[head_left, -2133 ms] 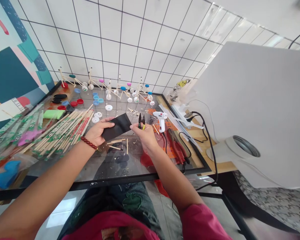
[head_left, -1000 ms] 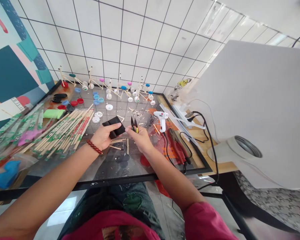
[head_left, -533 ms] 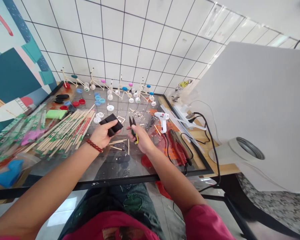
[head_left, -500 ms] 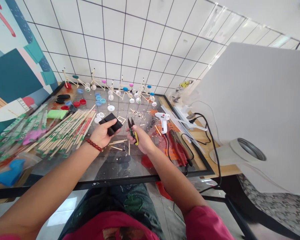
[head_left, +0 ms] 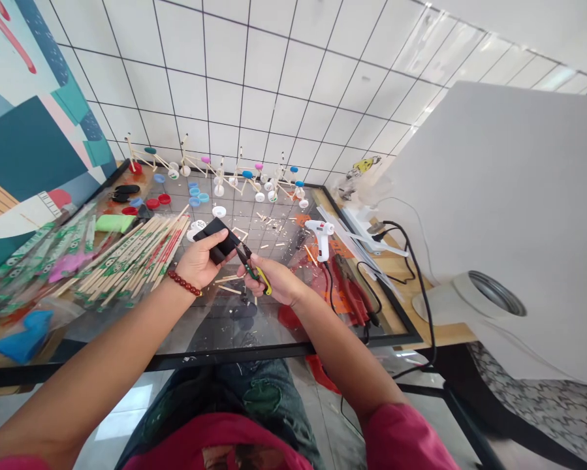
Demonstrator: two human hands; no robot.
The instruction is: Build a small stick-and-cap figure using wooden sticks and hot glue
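Above the glass tabletop, my left hand point(head_left: 200, 261) is closed on a flat black sheet point(head_left: 213, 236), its thumb lying on top. A bracelet of dark red beads point(head_left: 184, 282) circles that wrist. My right hand point(head_left: 268, 279) grips a pair of yellow-and-green thread snips point(head_left: 254, 269). Their dark blades meet the right edge of the black sheet; whether they have cut into it I cannot tell. Below the hands lie several short wooden sticks point(head_left: 229, 279). White bottle caps point(head_left: 198, 226) sit just beyond the left hand.
Bundled wrapped chopsticks point(head_left: 136, 254) cover the left side. A white glue gun point(head_left: 321, 236) stands to the right, beside red-handled pliers point(head_left: 354, 287). Along the tiled wall are several stick-and-cap models point(head_left: 247, 179). Blue caps point(head_left: 195, 192) and wood scraps point(head_left: 273, 224) lie around the middle.
My right hand has moved slightly left, bringing the snips' blades from beside the black sheet onto its right edge. The left hand holds the sheet nearly still.
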